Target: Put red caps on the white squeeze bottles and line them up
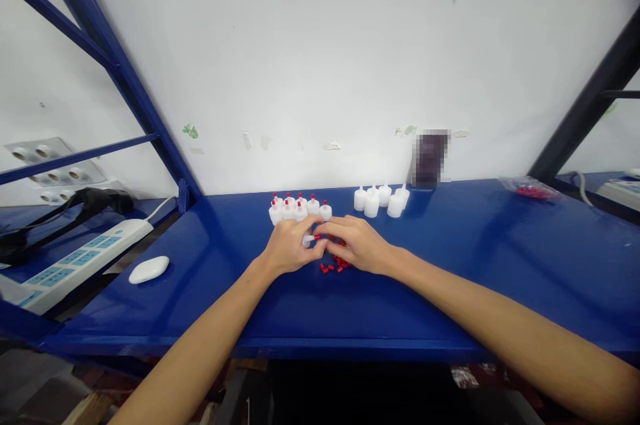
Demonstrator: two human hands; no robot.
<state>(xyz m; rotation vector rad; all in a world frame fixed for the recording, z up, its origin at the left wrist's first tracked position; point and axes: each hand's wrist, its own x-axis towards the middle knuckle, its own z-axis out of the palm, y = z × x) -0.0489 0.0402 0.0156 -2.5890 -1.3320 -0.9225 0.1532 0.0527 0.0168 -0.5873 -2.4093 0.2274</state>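
The left hand (289, 245) grips a white bottle (307, 239), tip sideways; the right hand (361, 243) pinches its red cap (317, 237) near loose caps (340, 269).

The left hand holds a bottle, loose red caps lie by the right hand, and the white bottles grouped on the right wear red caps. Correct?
Not quite: the head view shows the white bottles grouped on the right with bare tips, no red caps. The rest is right.

A glossy blue workbench (500, 271) is set against a scuffed white wall (320, 51), flanked by a blue metal post (145, 111) at left and a dark post (591, 105) at right.
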